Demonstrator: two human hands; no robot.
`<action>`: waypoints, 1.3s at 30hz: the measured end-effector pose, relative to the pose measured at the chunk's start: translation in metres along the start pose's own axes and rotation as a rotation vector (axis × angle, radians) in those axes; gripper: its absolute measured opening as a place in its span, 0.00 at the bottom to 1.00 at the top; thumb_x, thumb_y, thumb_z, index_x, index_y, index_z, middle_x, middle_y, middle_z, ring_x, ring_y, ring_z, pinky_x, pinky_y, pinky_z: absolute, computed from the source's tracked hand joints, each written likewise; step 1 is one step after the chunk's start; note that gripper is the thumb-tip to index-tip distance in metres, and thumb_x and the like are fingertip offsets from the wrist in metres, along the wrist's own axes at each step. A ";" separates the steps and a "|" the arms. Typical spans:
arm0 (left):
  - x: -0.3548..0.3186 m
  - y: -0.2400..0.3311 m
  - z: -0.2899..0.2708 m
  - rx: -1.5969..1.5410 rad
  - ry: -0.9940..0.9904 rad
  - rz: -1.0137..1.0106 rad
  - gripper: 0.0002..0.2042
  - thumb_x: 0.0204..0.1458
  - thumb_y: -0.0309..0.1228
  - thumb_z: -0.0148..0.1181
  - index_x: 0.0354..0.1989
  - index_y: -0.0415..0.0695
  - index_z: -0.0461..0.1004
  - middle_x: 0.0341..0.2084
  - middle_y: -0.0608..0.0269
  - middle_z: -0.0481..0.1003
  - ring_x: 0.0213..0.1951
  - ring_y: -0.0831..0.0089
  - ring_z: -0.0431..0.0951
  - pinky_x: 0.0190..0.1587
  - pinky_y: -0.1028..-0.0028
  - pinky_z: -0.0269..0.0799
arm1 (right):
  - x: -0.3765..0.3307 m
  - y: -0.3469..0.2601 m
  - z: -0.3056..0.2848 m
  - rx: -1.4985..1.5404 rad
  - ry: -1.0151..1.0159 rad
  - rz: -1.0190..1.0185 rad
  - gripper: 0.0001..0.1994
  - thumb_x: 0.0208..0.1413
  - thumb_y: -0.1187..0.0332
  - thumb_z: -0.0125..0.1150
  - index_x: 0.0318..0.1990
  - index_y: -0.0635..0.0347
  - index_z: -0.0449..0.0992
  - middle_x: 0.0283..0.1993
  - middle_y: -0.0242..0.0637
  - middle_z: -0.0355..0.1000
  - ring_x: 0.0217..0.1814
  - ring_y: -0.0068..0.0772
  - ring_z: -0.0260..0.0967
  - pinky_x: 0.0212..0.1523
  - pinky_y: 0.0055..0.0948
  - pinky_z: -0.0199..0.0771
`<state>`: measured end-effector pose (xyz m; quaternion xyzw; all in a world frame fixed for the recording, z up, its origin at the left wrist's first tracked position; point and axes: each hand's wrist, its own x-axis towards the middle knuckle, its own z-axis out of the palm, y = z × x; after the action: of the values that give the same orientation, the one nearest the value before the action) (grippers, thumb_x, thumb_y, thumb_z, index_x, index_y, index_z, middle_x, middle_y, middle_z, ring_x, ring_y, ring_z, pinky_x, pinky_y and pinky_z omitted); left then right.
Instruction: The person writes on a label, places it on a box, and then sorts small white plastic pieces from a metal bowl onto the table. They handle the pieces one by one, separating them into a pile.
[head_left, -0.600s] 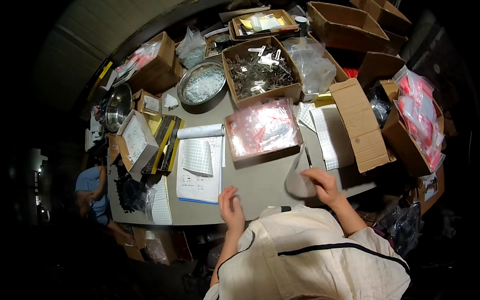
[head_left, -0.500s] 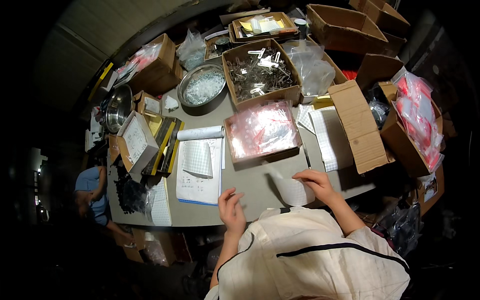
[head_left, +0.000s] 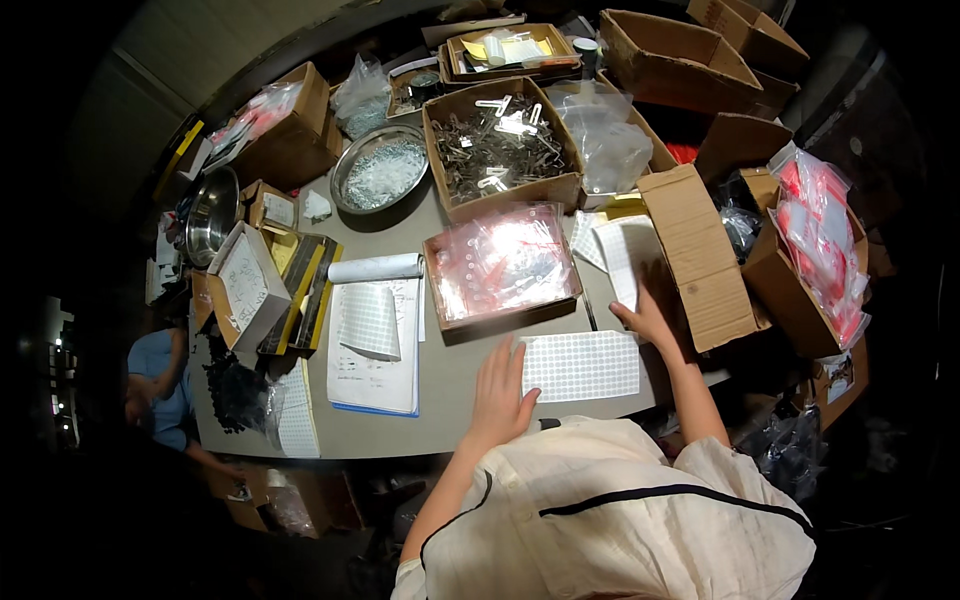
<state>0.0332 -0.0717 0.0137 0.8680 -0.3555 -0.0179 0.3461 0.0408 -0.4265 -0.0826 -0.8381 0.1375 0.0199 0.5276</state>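
A white sheet of small round stickers [head_left: 582,366] lies flat on the table in front of me. My left hand [head_left: 500,395] rests at its left edge, fingers stretched out and thumb spread. My right hand [head_left: 650,318] is open beyond the sheet's upper right corner. Its fingers reach over the lower right part of a stack of similar white sheets [head_left: 623,250]; I cannot tell whether they touch it. Straight ahead stands a shallow cardboard box of pink-printed clear plastic bags [head_left: 503,262].
A notepad [head_left: 350,383] with a curled sticker sheet lies left. Beyond are a carton of dark metal clips [head_left: 500,150] and a metal bowl of small shiny pieces [head_left: 382,175]. An open carton's flap [head_left: 700,255] borders the right side. Another person [head_left: 160,375] is at far left.
The sticker sheet, curled up in my right hand before, now lies flat. My left hand has come to its left edge, and my right hand has let go and moved farther out.
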 end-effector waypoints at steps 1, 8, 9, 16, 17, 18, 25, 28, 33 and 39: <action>0.005 0.001 0.001 -0.014 -0.017 0.013 0.36 0.54 0.30 0.64 0.71 0.33 0.58 0.72 0.40 0.55 0.69 0.41 0.59 0.69 0.49 0.55 | -0.001 0.003 0.001 0.060 -0.010 -0.047 0.58 0.51 0.50 0.74 0.78 0.69 0.40 0.80 0.65 0.42 0.84 0.57 0.36 0.80 0.41 0.39; -0.006 -0.028 0.058 0.273 -0.219 0.010 0.35 0.58 0.42 0.63 0.72 0.40 0.60 0.73 0.55 0.58 0.73 0.51 0.56 0.71 0.47 0.51 | -0.017 -0.005 0.000 -0.325 -0.016 -0.119 0.47 0.58 0.54 0.68 0.75 0.73 0.48 0.79 0.68 0.42 0.82 0.64 0.40 0.78 0.44 0.45; -0.008 -0.034 0.054 0.274 -0.218 0.021 0.35 0.59 0.43 0.62 0.72 0.42 0.60 0.73 0.56 0.59 0.73 0.53 0.56 0.72 0.46 0.51 | -0.014 -0.006 0.003 -0.270 0.003 -0.129 0.45 0.59 0.55 0.67 0.75 0.73 0.51 0.78 0.68 0.46 0.82 0.63 0.44 0.78 0.43 0.48; -0.039 -0.063 0.044 0.219 -0.127 -0.168 0.38 0.56 0.44 0.65 0.74 0.47 0.59 0.74 0.58 0.59 0.74 0.56 0.56 0.74 0.46 0.48 | 0.003 0.055 -0.051 -0.725 0.423 0.180 0.30 0.65 0.61 0.57 0.69 0.71 0.60 0.67 0.64 0.64 0.68 0.56 0.64 0.66 0.43 0.64; -0.044 -0.072 0.055 0.174 -0.099 -0.156 0.39 0.56 0.44 0.66 0.75 0.47 0.57 0.75 0.57 0.57 0.75 0.55 0.54 0.74 0.46 0.47 | 0.003 0.056 -0.056 -0.706 0.446 0.161 0.30 0.65 0.61 0.57 0.69 0.71 0.60 0.66 0.64 0.64 0.68 0.56 0.64 0.66 0.43 0.64; -0.049 -0.077 0.054 0.142 -0.089 -0.163 0.40 0.56 0.44 0.66 0.75 0.48 0.57 0.75 0.57 0.56 0.76 0.54 0.53 0.75 0.46 0.47 | 0.002 0.057 -0.057 -0.669 0.466 0.141 0.30 0.65 0.61 0.57 0.68 0.71 0.61 0.66 0.64 0.64 0.67 0.56 0.64 0.65 0.43 0.64; -0.089 -0.078 0.037 0.303 -0.012 -0.168 0.41 0.57 0.50 0.62 0.77 0.50 0.53 0.78 0.54 0.49 0.78 0.54 0.47 0.76 0.45 0.40 | 0.020 -0.003 0.023 -0.244 0.288 0.002 0.28 0.64 0.62 0.57 0.65 0.71 0.61 0.62 0.62 0.65 0.63 0.54 0.64 0.61 0.42 0.63; -0.089 -0.087 0.041 0.375 0.070 -0.107 0.41 0.58 0.51 0.59 0.77 0.48 0.53 0.78 0.51 0.47 0.78 0.54 0.45 0.76 0.45 0.38 | 0.023 -0.054 0.058 -0.168 0.160 -0.072 0.27 0.64 0.62 0.58 0.63 0.71 0.62 0.61 0.62 0.65 0.61 0.53 0.64 0.59 0.41 0.63; -0.092 -0.086 0.044 0.335 0.079 -0.115 0.41 0.58 0.50 0.60 0.76 0.45 0.54 0.77 0.47 0.48 0.78 0.52 0.46 0.76 0.45 0.39 | 0.016 -0.111 0.107 -0.068 -0.071 -0.120 0.25 0.64 0.62 0.58 0.61 0.71 0.62 0.58 0.61 0.65 0.58 0.52 0.64 0.55 0.41 0.63; -0.088 -0.090 0.046 0.342 0.127 -0.087 0.40 0.56 0.49 0.61 0.74 0.43 0.57 0.76 0.45 0.50 0.77 0.52 0.48 0.76 0.45 0.40 | 0.005 -0.146 0.129 -0.010 -0.225 -0.141 0.23 0.63 0.62 0.58 0.58 0.71 0.63 0.55 0.59 0.65 0.54 0.50 0.64 0.52 0.40 0.62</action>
<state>0.0095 0.0023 -0.0949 0.9282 -0.2928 0.0827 0.2143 0.0973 -0.2534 -0.0122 -0.8406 0.0182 0.0775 0.5358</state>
